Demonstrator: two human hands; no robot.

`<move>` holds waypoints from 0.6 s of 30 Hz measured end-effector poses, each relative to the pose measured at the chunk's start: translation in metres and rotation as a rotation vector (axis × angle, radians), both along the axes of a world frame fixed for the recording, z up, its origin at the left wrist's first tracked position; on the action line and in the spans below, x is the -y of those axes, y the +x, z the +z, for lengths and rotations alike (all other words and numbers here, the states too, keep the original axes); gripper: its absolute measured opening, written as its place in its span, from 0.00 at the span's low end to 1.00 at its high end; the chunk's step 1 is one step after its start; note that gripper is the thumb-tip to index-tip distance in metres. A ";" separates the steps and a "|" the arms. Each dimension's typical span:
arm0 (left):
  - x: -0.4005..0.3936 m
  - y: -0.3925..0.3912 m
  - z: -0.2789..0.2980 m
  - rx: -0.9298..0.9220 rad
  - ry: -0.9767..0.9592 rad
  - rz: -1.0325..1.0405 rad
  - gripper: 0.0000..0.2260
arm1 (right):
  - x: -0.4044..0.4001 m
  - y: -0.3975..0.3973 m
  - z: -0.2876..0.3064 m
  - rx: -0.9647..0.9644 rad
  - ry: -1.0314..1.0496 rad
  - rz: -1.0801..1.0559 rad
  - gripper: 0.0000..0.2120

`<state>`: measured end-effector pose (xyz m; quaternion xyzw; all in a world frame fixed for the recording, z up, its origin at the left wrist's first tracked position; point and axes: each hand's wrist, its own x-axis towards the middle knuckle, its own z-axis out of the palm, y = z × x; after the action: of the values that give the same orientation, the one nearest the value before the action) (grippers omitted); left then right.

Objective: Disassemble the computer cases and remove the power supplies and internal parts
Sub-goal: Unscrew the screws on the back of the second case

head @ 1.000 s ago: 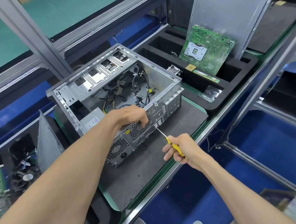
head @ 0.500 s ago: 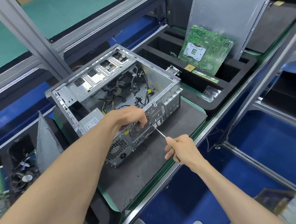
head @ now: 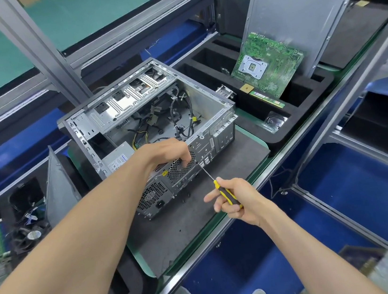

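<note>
An open grey computer case [head: 218,116] lies on its side on a dark mat [head: 188,221], its rear panel facing me. Loose cables and a power supply [head: 115,158] with a white label sit inside. My left hand [head: 171,152] curls over the rear edge of the case by the round fan grille. My right hand [head: 234,200] grips a yellow-and-black screwdriver [head: 223,192], whose tip touches the rear panel just beside my left fingers.
A black foam tray [head: 306,107] at the right holds a green motherboard [head: 268,63] leaning on a grey side panel [head: 294,17]. Another side panel [head: 57,187], a fan and boards sit at the left. Aluminium frame posts cross behind and to the right.
My right hand has turned on the screwdriver handle, so more of the yellow grip shows now. My left hand and the case have stayed where they were.
</note>
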<state>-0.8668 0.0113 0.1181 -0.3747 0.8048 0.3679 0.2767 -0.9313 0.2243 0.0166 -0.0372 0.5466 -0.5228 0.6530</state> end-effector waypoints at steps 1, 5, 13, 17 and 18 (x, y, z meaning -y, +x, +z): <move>0.000 0.000 0.001 0.001 0.001 0.002 0.22 | 0.001 0.000 0.000 -0.028 -0.002 0.016 0.26; -0.002 0.000 0.003 0.001 0.005 0.010 0.19 | 0.000 0.007 0.001 -0.639 0.043 0.028 0.22; -0.005 0.001 0.005 -0.005 0.014 0.027 0.13 | 0.002 0.008 0.003 -0.728 0.122 -0.103 0.16; -0.005 0.001 0.006 -0.008 0.003 0.035 0.09 | 0.001 0.004 0.005 -0.334 0.134 -0.016 0.25; -0.005 0.001 0.006 -0.006 0.006 0.036 0.09 | 0.001 0.004 0.006 -0.420 0.119 -0.008 0.24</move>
<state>-0.8658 0.0166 0.1242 -0.3871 0.7977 0.3764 0.2688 -0.9272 0.2237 0.0225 -0.1044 0.7007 -0.4730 0.5238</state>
